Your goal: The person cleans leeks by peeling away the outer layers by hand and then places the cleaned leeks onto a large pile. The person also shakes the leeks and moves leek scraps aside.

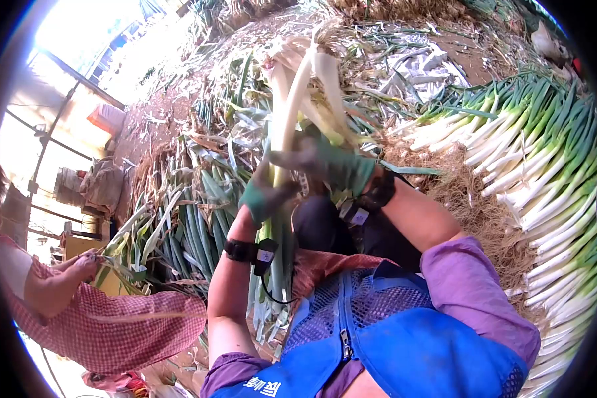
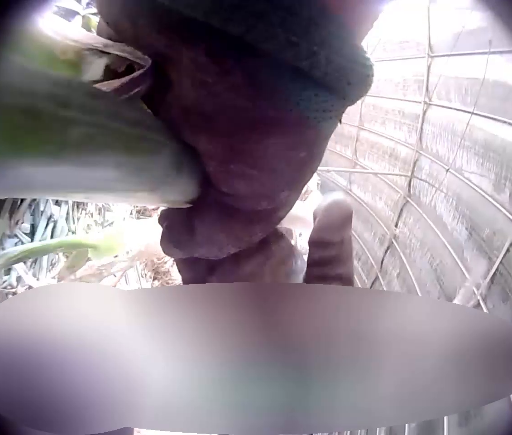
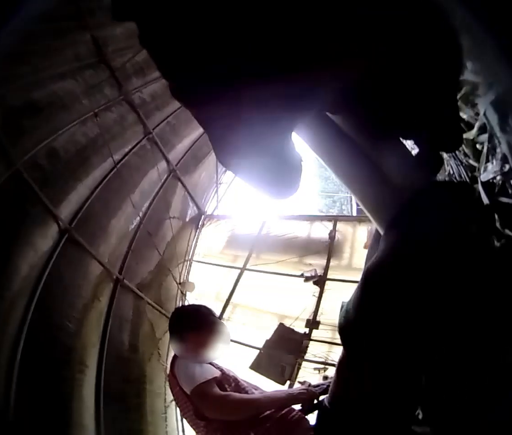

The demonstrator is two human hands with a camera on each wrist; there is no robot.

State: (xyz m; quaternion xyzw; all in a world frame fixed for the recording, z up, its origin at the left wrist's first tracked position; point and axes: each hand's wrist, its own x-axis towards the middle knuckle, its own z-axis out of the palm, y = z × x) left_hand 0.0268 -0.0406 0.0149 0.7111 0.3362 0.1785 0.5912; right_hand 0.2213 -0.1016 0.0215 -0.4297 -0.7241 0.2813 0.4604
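Observation:
Several long green onions (image 1: 293,106) stand between my hands in the head view, white ends and dry roots pointing away, green leaves running back along my left forearm. My left hand (image 1: 269,192), in a dark and green glove, grips the stalks from the left. In the left wrist view its fingers (image 2: 238,154) curl at a thick green onion stalk (image 2: 66,149). My right hand (image 1: 328,162), gloved too and blurred, holds the stalks that lean right, its fingers crossing over toward the left hand. The right wrist view shows the right hand mostly as a dark silhouette beside a pale stalk (image 3: 355,168).
Cleaned green onions (image 1: 511,152) lie in a long row on the right, roots inward. Uncleaned ones (image 1: 199,219) are heaped on the left. Peeled leaves (image 1: 424,66) litter the ground ahead. Another person in a red checked apron (image 1: 113,325) sits close on the left.

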